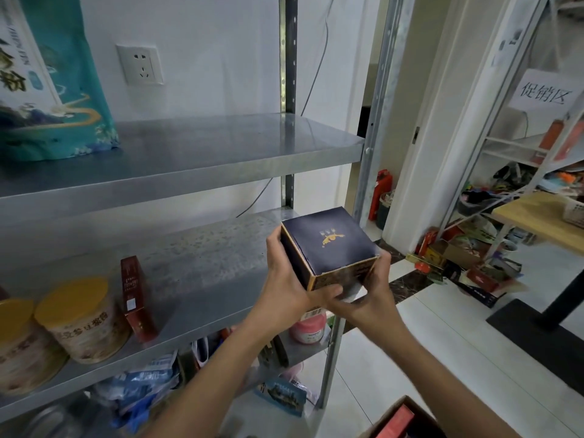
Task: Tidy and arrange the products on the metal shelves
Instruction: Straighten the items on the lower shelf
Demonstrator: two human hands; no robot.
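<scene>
Navy box (328, 245), between left hand (286, 281), right hand (371, 294)

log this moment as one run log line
left hand: grips dark blue box | right hand: grips same box | state: held near middle shelf right end, not set down | shelf: yellow-lid cans, red box

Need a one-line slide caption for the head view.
Left hand and right hand grip a dark blue box before the middle shelf, which holds a red box and yellow-lidded cans.
</scene>
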